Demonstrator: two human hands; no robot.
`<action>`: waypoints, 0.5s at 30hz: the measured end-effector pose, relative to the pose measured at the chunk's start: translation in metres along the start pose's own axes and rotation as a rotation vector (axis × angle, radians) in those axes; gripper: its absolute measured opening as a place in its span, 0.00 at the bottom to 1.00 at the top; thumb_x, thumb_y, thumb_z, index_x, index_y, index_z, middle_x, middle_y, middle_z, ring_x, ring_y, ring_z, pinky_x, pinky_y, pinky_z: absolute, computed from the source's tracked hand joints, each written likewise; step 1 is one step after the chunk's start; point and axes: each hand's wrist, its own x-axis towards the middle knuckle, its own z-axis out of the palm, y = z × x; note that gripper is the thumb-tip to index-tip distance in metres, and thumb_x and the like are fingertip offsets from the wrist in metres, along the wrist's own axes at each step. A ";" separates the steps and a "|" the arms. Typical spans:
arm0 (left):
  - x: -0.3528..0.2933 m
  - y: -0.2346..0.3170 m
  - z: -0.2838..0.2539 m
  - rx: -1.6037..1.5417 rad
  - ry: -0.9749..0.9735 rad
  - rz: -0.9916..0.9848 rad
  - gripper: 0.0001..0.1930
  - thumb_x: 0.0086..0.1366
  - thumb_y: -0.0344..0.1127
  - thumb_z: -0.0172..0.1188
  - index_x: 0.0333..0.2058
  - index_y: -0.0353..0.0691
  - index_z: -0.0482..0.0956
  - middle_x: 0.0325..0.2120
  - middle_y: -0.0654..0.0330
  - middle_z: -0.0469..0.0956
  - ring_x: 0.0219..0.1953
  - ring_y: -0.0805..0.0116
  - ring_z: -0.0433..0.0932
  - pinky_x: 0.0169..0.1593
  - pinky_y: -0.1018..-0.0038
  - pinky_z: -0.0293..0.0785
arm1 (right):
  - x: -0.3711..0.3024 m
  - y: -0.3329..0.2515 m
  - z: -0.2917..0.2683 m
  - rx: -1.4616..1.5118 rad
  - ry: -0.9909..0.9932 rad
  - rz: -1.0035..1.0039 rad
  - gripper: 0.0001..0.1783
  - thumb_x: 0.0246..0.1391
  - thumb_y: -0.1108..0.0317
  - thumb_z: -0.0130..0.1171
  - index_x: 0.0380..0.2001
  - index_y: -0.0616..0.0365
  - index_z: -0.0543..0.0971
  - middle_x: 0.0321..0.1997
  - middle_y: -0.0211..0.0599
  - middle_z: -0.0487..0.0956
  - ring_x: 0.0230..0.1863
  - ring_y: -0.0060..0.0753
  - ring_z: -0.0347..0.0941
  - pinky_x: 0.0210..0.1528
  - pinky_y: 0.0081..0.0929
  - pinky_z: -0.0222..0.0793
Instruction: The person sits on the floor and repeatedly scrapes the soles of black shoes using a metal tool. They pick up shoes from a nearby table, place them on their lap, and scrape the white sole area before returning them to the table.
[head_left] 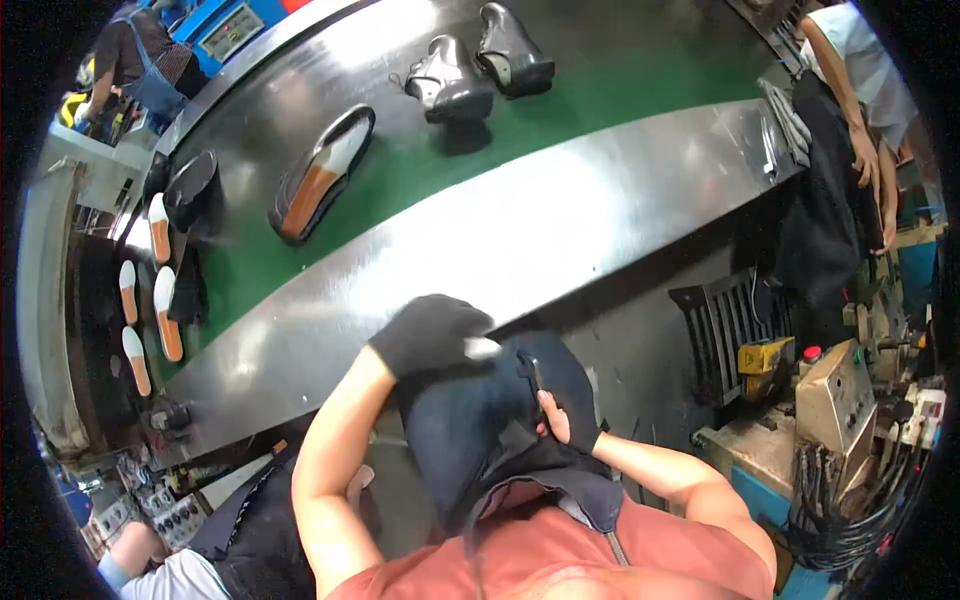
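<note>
My left hand (430,332), in a black glove, is curled at the near edge of the steel table rim. A small whitish patch shows at its fingertips; whether it is a held piece or a bare finger I cannot make out. Over my dark trousers (440,440), my right hand (570,420) wears a black glove with bare fingertips. Its fingers close around a slim dark tool (533,374) that points away from me; its exact kind is unclear.
A green belt (590,100) behind the steel rim (480,230) carries a dark shoe upper (322,175) and two black shoes (448,80). Several insoles (168,315) lie at left. A control box (838,390) with cables stands right. People (150,60) work at the sides.
</note>
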 end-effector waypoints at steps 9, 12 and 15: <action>-0.063 -0.230 -0.070 -0.175 1.249 -0.733 0.27 0.52 0.39 0.67 0.48 0.33 0.70 0.46 0.48 0.74 0.48 0.48 0.73 0.52 0.59 0.68 | 0.017 0.008 0.001 0.042 -0.121 0.125 0.30 0.64 0.43 0.42 0.31 0.63 0.75 0.19 0.37 0.75 0.18 0.26 0.73 0.23 0.27 0.71; -0.050 -0.176 -0.070 0.007 0.867 -1.010 0.32 0.51 0.40 0.68 0.51 0.30 0.68 0.48 0.44 0.74 0.50 0.47 0.73 0.53 0.60 0.68 | 0.012 -0.008 0.006 0.054 -0.110 0.158 0.32 0.63 0.41 0.40 0.30 0.63 0.75 0.18 0.36 0.74 0.19 0.26 0.73 0.24 0.26 0.71; -0.012 -0.141 -0.037 0.038 1.174 -0.979 0.33 0.51 0.40 0.69 0.52 0.29 0.66 0.48 0.42 0.74 0.53 0.46 0.72 0.54 0.61 0.68 | 0.013 -0.001 0.004 0.068 -0.077 0.195 0.34 0.63 0.39 0.39 0.30 0.63 0.75 0.17 0.36 0.74 0.19 0.25 0.73 0.24 0.25 0.71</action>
